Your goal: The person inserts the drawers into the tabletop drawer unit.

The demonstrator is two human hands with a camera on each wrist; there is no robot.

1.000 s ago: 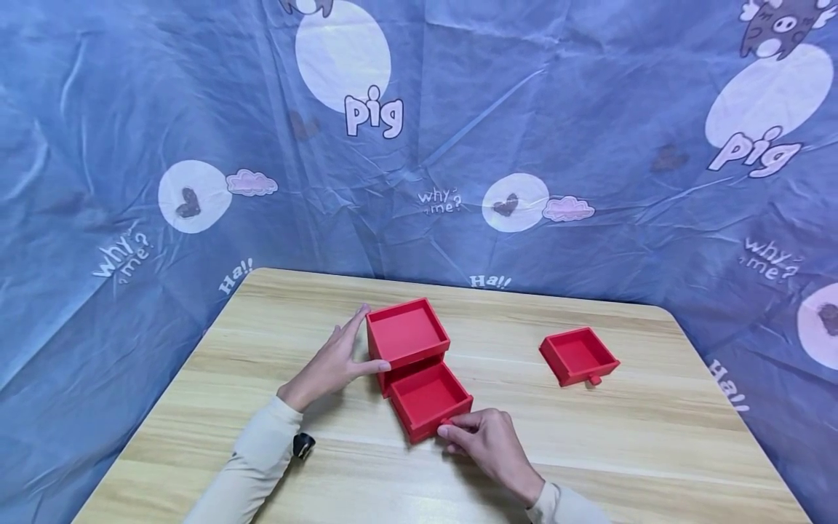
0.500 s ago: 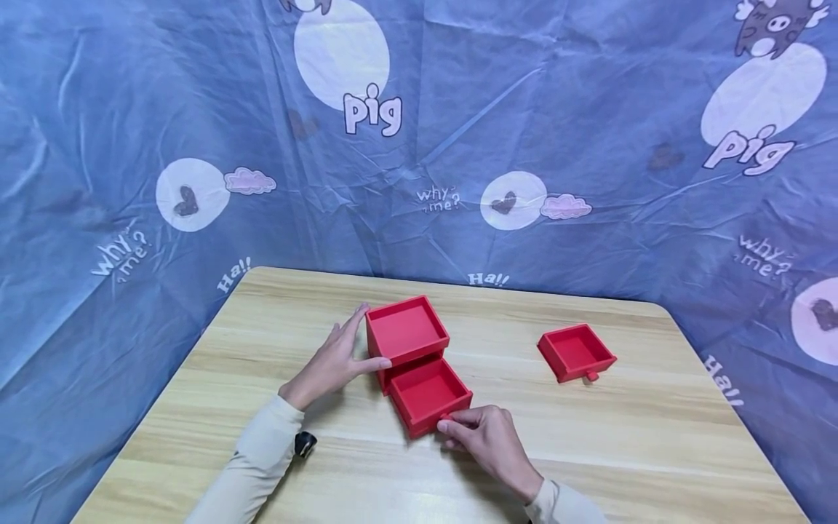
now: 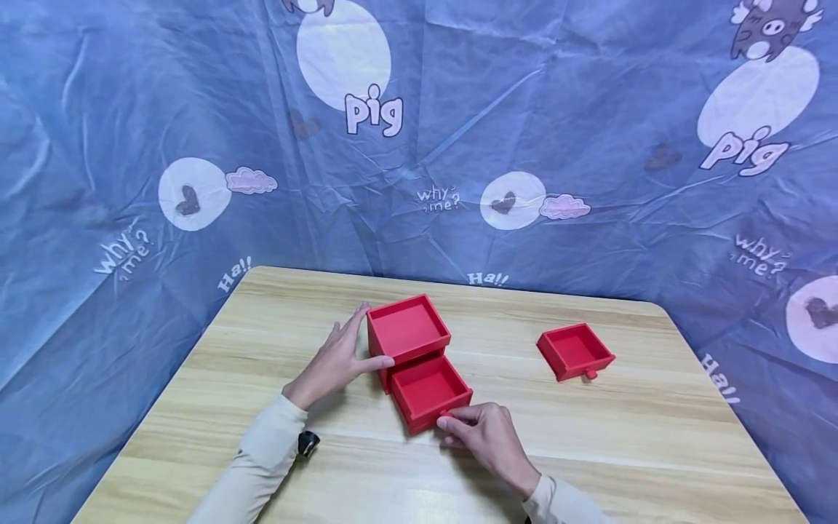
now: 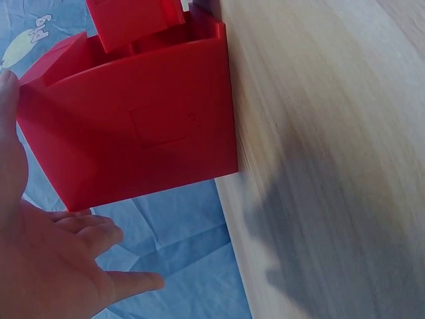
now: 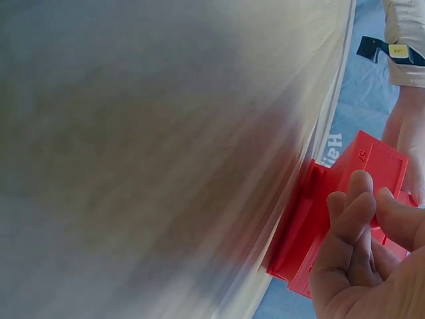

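A small red cabinet [image 3: 419, 352] with a tray-like top stands left of the table's middle. Its lower drawer [image 3: 425, 418] sticks far out of the front, with nothing inside. My left hand [image 3: 327, 370] spans the cabinet's left side, thumb at the front edge and fingertips at the back corner. In the left wrist view the cabinet's flat side panel [image 4: 153, 126] faces the camera, with the other fingers spread apart below. My right hand [image 3: 487, 439] pinches the drawer's front knob between thumb and fingers. The curled right fingers [image 5: 345, 232] largely cover that knob in the right wrist view.
A second, smaller red drawer [image 3: 568, 369] with a knob lies at the right on the wooden table [image 3: 622, 451]. A blue printed cloth [image 3: 406, 160] hangs behind the table. A black wrist device [image 3: 308, 443] shows beside the left sleeve.
The lower drawer and my right hand have shifted very slightly toward the cabinet. My left hand keeps its place on the cabinet. The view has moved a little.
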